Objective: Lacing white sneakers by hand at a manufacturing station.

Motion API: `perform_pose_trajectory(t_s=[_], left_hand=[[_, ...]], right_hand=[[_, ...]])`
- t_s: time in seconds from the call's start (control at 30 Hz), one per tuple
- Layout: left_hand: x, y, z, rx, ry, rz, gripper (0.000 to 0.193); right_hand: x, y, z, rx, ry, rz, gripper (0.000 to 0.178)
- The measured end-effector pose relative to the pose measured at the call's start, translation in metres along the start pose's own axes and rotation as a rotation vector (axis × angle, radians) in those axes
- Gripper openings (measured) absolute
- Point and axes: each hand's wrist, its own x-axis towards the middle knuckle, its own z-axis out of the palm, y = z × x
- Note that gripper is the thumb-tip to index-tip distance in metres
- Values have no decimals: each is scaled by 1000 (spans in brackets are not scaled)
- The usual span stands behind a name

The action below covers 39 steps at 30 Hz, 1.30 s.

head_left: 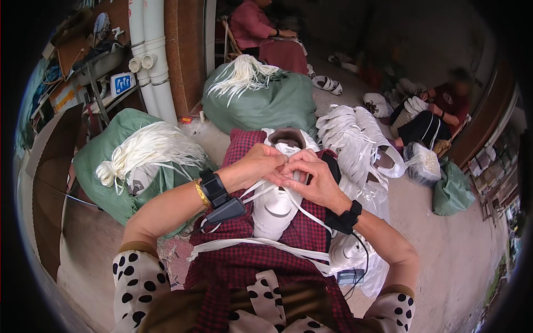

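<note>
A white sneaker (272, 213) lies across my lap on a red checked cloth (308, 219), its toe toward me and its brown-lined opening away. Over its tongue, my left hand (256, 164) and my right hand (315, 178) meet with fingertips pinched together. White shoelace (304, 210) trails from between them, one end down the shoe's right side and other strands under my left wrist. The exact spot where the fingers grip the lace is partly hidden by the fingers. More white laces (244, 244) stretch across my lap below the toe.
Bundles of white laces (152, 147) sit on green sacks (105, 166) to the left and ahead. Stacked white shoes (347, 139) stand at my right, near a green bag (452, 188). Two people (255, 28) sit farther back. White pipes (150, 55) rise at left.
</note>
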Motion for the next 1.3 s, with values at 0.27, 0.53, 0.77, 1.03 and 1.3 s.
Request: perform_pose_trajectory(t_s=[0.27,0.53,0.77,1.03,1.3], left_hand=[[-31,-11,-64,246,461,295,19],[-119,-16,-332,856,1272,349,32],[-31,-2,-185,939,782,677,33],[-47,21,-30,797,-14,419,18],[-24,-1,-32,197,-199,206,21]], right_hand=[[-29,69,-46,173,401,391,19],[-224,197,-252,-428,928,555,21],[-108,134,-118,-500,520,456,34],[-25,4,-30,-392,47,114,25],[-25,7,-22,-148,-104,202,15]])
